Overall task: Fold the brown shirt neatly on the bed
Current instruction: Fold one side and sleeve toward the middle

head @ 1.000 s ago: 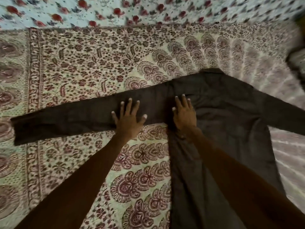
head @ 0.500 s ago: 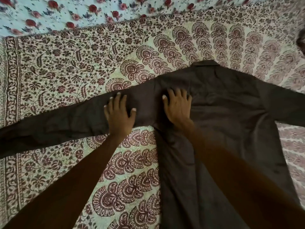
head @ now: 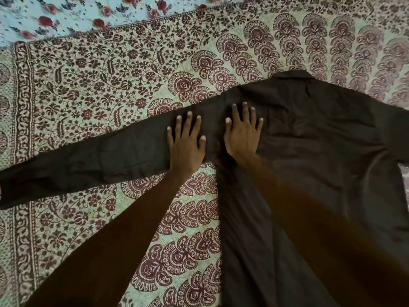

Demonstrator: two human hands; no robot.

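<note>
Head cam: brown shirt [head: 321, 140] lies spread on the bed [head: 88, 74]. Left grip [head: 186, 140] and right grip [head: 242, 136] are both wide open, palms pressing it. The sleeve [head: 88, 160] runs lengthwise out left of the left grip, so that one's nearer.

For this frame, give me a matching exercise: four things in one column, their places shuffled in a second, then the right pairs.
Things:
1. left hand
2. right hand
3. collar
4. blue rose sheet

Places:
A. far edge of the view, beyond the paisley spread
B. flat on the outstretched sleeve
C. far end of the shirt
D. flat on the shirt body, where the sleeve joins

Pairs: 1-B; 2-D; 3-C; 4-A
</note>
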